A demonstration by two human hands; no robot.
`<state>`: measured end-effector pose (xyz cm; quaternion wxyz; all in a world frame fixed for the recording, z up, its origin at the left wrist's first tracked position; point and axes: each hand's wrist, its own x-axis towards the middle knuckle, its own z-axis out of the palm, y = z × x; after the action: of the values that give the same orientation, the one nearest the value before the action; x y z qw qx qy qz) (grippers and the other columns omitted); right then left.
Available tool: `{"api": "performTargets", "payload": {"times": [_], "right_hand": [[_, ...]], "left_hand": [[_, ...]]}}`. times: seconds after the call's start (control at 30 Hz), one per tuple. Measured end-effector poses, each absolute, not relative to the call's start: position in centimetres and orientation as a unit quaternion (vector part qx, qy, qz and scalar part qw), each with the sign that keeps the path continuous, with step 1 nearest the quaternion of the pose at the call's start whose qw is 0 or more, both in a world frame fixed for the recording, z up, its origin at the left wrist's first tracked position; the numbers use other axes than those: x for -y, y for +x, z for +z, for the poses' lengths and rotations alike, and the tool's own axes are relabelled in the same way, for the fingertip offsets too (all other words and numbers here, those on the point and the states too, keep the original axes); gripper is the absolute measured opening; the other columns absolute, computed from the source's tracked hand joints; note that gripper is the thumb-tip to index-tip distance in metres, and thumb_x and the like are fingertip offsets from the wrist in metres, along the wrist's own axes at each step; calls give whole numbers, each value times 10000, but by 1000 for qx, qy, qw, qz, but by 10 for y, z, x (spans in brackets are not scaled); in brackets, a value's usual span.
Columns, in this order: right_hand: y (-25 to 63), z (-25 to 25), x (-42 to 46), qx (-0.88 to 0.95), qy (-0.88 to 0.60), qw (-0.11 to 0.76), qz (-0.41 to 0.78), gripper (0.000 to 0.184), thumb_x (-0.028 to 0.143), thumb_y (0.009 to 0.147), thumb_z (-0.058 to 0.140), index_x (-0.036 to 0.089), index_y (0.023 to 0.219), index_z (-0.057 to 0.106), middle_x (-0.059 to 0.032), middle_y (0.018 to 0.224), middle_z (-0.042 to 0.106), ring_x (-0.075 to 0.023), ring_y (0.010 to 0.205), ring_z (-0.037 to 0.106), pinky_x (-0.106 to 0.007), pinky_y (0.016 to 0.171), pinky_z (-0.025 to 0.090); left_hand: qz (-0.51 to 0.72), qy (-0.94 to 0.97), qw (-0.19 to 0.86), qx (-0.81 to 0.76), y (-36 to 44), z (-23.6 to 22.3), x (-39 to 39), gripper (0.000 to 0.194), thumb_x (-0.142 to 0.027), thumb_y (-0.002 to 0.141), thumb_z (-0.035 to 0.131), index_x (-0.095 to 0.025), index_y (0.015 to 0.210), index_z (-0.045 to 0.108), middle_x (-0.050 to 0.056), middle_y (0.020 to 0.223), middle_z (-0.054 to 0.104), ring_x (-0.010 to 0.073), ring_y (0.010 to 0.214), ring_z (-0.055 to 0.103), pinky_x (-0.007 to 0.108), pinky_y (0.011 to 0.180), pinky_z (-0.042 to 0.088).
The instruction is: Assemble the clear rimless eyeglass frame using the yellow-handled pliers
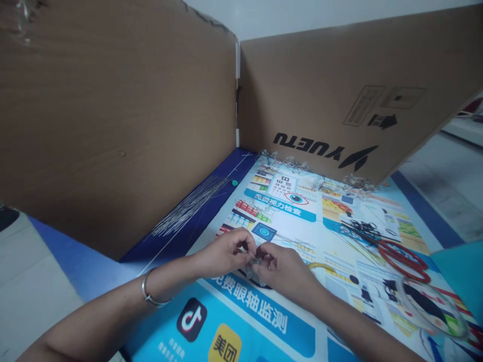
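Note:
Both hands meet over the printed sheet (298,334) on the table, fingertips almost touching. My left hand (226,254), with a silver bangle on its wrist, is closed in a pinch of thumb and forefinger. Curled in from the other side, my right hand (283,266) pinches at the same spot. A small clear, shiny piece (255,271) shows between and below the fingertips; its kind is too small and blurred to tell. Fingers hide most of it, and I cannot tell which hand bears it.
A bundle of thin straight wires (192,203) lies at the left beside a cardboard panel (124,115). Clear plastic-looking clusters (290,162) line the back panel (320,95). Red-handled scissors (405,259), black loops (366,229) and a clear round dish (458,322) lie at right.

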<state>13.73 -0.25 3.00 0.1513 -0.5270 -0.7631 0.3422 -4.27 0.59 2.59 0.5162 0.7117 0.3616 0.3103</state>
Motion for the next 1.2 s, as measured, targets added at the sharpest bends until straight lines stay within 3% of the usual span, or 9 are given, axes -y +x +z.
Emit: {"api": "performTargets", "payload": {"times": [0.27,0.53,0.73,0.9,1.03,1.2], "right_hand": [[150,25,-7,720,-518,183,424,91,181,645,505,208,728,530,38,591,564,-125,535,515,-224,499,348],[155,29,-11,696,-506,213,463,42,203,628,493,198,664,514,27,589,550,-128,560,515,-230,520,366],[157,35,-12,675,-496,222,499,53,206,601,471,202,647,499,33,563,518,-132,540,517,-242,523,384],[161,44,-12,670,-493,228,506,43,241,635,491,199,630,500,39,554,480,-119,523,476,-233,505,369],[165,49,-12,669,-494,237,502,91,280,675,499,196,639,507,42,547,455,-108,520,439,-225,494,345],[163,53,-11,663,-504,252,493,87,274,676,488,195,656,518,34,562,473,-106,514,441,-227,489,352]], "left_hand": [[292,754,448,-382,-53,39,-14,144,-49,709,451,-153,749,543,11,795,532,114,723,501,240,671,414],[270,750,451,-400,-52,18,-23,60,-94,720,531,-153,718,543,-8,737,530,113,698,489,234,650,396],[289,692,522,-406,-47,-3,-27,58,-141,731,559,-150,701,510,-15,701,520,96,655,466,228,616,376],[323,602,624,-378,-41,-6,-21,197,-240,725,649,-155,789,483,-29,717,501,80,625,448,202,562,355],[324,531,703,-345,-35,-1,-13,272,-339,736,675,-150,849,514,3,778,535,104,695,500,219,595,398],[371,465,732,-332,-28,-3,-8,243,-310,753,665,-154,912,567,32,872,558,125,768,524,230,641,400]]}}
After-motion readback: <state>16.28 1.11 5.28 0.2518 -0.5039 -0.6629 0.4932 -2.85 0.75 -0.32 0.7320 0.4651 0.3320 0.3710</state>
